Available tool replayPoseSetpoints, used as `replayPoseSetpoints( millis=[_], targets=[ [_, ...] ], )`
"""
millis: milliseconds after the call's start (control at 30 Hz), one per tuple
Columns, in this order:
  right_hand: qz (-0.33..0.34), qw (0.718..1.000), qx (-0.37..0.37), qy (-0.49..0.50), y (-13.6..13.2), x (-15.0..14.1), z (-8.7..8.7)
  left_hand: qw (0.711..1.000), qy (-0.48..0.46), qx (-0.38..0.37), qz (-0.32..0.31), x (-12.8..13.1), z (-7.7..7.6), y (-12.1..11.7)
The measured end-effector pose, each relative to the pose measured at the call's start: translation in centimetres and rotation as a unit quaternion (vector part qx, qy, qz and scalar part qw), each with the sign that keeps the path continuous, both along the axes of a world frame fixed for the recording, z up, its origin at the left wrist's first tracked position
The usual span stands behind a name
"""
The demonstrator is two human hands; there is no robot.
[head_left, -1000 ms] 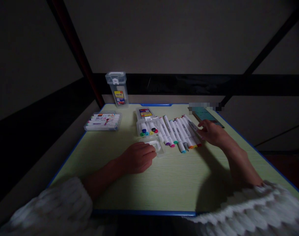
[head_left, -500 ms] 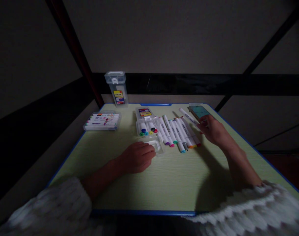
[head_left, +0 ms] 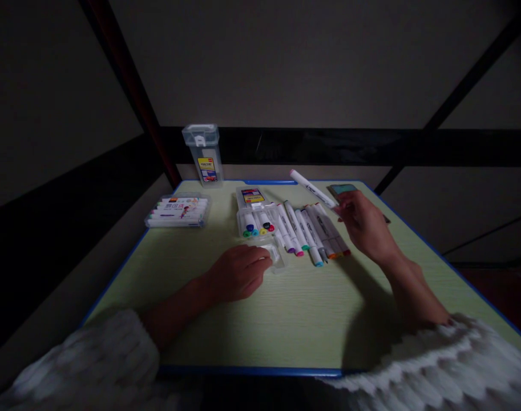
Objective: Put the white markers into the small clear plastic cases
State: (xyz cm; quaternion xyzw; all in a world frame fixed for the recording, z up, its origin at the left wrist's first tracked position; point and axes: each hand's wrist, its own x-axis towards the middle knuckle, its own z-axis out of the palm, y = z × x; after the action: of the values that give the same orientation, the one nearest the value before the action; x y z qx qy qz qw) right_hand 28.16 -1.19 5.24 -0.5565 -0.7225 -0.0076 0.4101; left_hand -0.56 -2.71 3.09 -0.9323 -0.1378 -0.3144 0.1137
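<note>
A white marker (head_left: 314,189) with a pinkish end is pinched in the fingers of my right hand (head_left: 363,227), raised and slanting up to the left. Beneath it several white markers (head_left: 312,228) with coloured ends lie side by side on the table. My left hand (head_left: 239,274) is closed, its curled fingers at the clear flap lid (head_left: 276,258) of a plastic marker case (head_left: 254,198). The case lies on its side with its mouth toward me, and several marker ends in blue, green, yellow, red and black show in it.
A clear upright case (head_left: 204,157) with a yellow label stands at the table's back left. A flat pack of markers (head_left: 178,211) lies left. Behind my right hand is a phone (head_left: 343,189), partly hidden. The table (head_left: 260,331) has a blue edge; a wall is behind.
My right hand has lifted the marker up and to the left, away from the phone. My left hand has stayed almost still at the lid.
</note>
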Motion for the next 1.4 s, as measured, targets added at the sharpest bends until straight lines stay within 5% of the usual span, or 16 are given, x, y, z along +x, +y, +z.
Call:
replayPoseSetpoints(
  millis=[400, 733, 1400],
  targets=[
    [0.076, 0.996, 0.034, -0.016, -0.9, -1.6, 0.8, 0.997, -0.073, 0.011, 0.032, 0.2, -0.1, -0.1],
    [0.136, 0.989, 0.032, -0.043, -1.6, -2.8, 1.3, 0.992, -0.080, -0.076, 0.062, 0.3, -0.1, 0.1],
    [0.216, 0.976, -0.013, -0.022, -2.0, -3.6, 1.4, 0.982, -0.110, -0.117, 0.095, 0.3, -0.6, 0.2]
  ],
)
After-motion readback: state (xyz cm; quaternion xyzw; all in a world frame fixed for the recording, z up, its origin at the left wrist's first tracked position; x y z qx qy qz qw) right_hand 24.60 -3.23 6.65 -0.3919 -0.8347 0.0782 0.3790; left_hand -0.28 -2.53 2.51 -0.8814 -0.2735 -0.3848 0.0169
